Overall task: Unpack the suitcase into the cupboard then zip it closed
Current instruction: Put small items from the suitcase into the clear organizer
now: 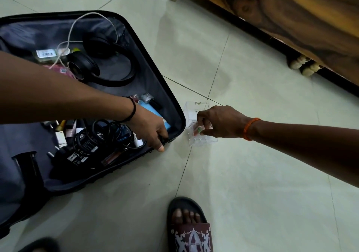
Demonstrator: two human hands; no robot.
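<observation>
The open black hard-shell suitcase (93, 100) is lying on the pale tiled floor (252, 174), still full of cables and black headphones (101, 61); the left hand (151, 133) is gripping its near rim, fingers curled over the edge; the right hand (219, 121) is pinching the clear plastic compartment organiser (202, 141), which is standing on the floor just beside that rim, below the fingertips; the right hand is nearer to it.

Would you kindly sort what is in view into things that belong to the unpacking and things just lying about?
Job: open suitcase; headphones; black cables; clear plastic organiser, held by right hand; left hand on suitcase rim.

Lying about: wooden furniture; slipper; floor tiles.
</observation>
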